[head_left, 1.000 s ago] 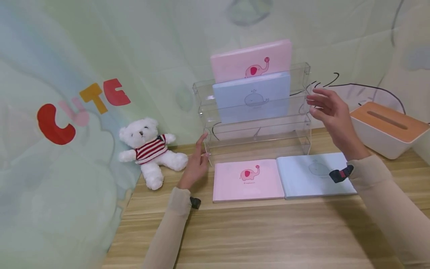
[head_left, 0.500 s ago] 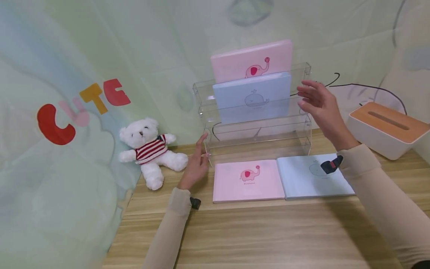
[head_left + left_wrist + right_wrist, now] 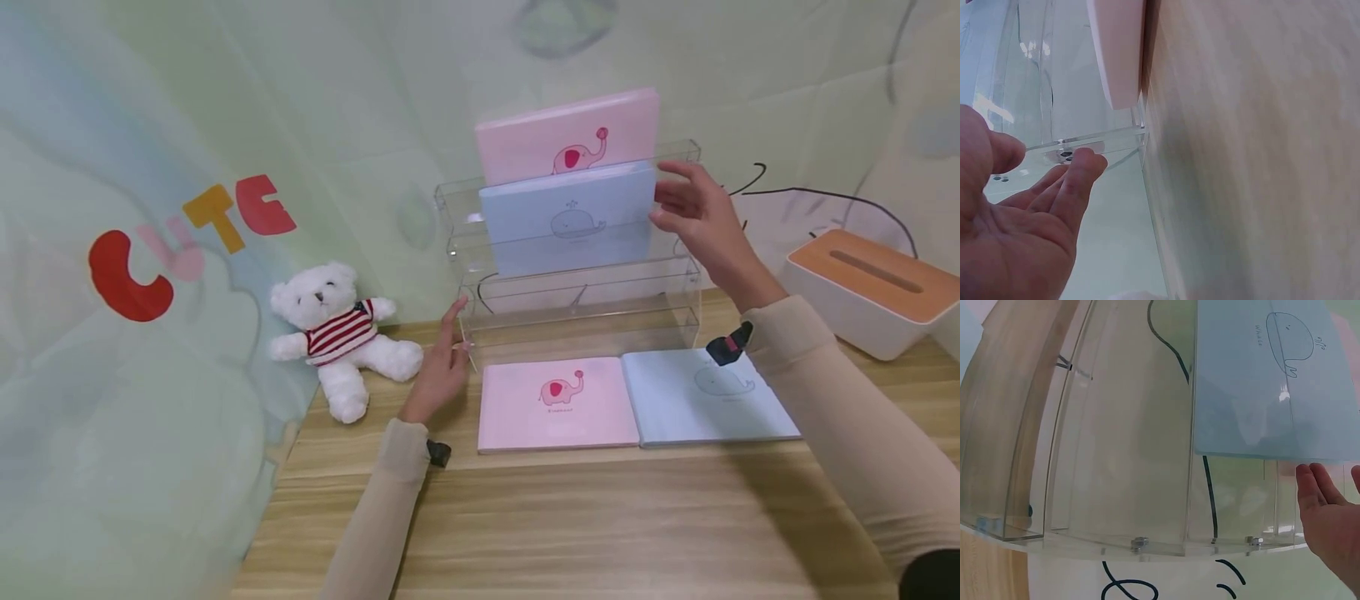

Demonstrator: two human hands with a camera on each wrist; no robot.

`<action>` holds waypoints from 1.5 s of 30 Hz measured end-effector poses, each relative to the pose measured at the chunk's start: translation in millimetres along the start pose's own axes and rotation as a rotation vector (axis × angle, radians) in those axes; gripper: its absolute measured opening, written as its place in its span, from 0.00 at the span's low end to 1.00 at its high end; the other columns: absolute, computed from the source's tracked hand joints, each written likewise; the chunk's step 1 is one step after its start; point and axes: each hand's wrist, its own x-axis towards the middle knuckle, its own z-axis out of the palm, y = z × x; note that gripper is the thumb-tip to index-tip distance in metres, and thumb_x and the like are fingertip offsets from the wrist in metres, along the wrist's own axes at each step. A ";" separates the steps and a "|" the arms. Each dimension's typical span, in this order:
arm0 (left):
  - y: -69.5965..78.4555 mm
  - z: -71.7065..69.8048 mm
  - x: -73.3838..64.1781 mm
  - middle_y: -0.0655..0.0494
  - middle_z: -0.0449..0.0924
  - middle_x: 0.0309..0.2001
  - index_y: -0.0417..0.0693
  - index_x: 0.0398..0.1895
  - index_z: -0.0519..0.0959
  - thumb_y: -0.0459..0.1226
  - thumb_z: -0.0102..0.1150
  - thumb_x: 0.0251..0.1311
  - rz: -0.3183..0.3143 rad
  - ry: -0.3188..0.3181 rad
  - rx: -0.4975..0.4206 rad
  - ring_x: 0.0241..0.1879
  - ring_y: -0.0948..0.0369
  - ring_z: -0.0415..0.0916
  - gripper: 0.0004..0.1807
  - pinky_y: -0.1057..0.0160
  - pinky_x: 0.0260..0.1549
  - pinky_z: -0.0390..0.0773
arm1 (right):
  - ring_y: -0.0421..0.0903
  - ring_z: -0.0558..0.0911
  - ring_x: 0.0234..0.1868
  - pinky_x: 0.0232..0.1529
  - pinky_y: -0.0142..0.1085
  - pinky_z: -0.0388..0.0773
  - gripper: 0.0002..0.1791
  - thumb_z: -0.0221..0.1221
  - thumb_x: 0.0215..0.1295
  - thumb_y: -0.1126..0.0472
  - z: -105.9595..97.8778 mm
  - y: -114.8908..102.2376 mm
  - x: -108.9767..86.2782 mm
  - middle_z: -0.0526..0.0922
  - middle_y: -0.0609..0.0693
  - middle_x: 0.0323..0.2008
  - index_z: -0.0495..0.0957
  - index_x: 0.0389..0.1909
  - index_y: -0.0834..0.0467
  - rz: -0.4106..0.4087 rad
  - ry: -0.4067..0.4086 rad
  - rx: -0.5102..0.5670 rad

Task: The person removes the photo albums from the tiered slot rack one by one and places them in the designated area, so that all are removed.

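Blue whale book [image 3: 566, 221] is propped nearly upright on a tier of the clear acrylic rack [image 3: 517, 333], lower than and in front of the pink elephant book [image 3: 566, 137] on the tier behind. Its right end is faced by the fingers of the right hand [image 3: 701, 212]. These are held partly open, with the thumb set apart below the extended fingers. In the head view, the fingertips are seen beside the upper part of that end, and the thumb tip is placed farther down along the same edge. In the right wrist view, the fingertips are shown just beside the cover's edge; whether it is touched cannot be told, but it is not gripped.

The left hand [image 3: 442, 367] is placed at the left end of the rack, its fingers fairly straight and the thumb held apart. The rack is touched there rather than clasped, and the book is positioned higher, toward the rack's middle.

On the tabletop [image 3: 525, 517], a second pink elephant book [image 3: 557, 425] and a second blue whale book [image 3: 697, 421] are laid flat, side by side, before the rack.
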 end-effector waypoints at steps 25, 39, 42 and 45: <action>6.9 0.5 -1.0 0.32 0.86 0.53 0.82 0.86 0.44 0.32 0.47 0.79 -0.022 -0.008 -0.007 0.18 0.65 0.64 0.45 0.59 0.25 0.74 | 0.40 0.85 0.55 0.54 0.29 0.81 0.24 0.64 0.76 0.57 -5.3 -9.0 38.8 0.83 0.49 0.68 0.80 0.72 0.46 -0.095 -0.172 0.039; 5.7 0.7 0.1 0.33 0.86 0.51 0.80 0.87 0.45 0.32 0.46 0.80 -0.025 -0.008 0.010 0.17 0.65 0.63 0.44 0.57 0.24 0.73 | 0.38 0.85 0.56 0.54 0.27 0.82 0.23 0.62 0.78 0.58 10.4 0.8 40.5 0.81 0.48 0.69 0.81 0.71 0.45 -0.078 -0.112 0.049; -0.7 3.2 1.1 0.34 0.86 0.49 0.80 0.86 0.45 0.33 0.46 0.80 0.000 -0.007 -0.007 0.17 0.64 0.63 0.43 0.58 0.25 0.73 | 0.38 0.85 0.57 0.59 0.32 0.84 0.22 0.63 0.77 0.58 13.0 1.1 40.0 0.81 0.47 0.70 0.82 0.69 0.45 -0.076 -0.060 0.040; 0.2 3.3 2.1 0.36 0.87 0.48 0.79 0.86 0.45 0.34 0.47 0.80 0.002 -0.006 0.001 0.18 0.64 0.65 0.42 0.58 0.26 0.74 | 0.38 0.85 0.58 0.63 0.40 0.84 0.21 0.63 0.77 0.60 15.2 1.5 40.3 0.82 0.46 0.70 0.83 0.68 0.46 -0.085 -0.015 0.050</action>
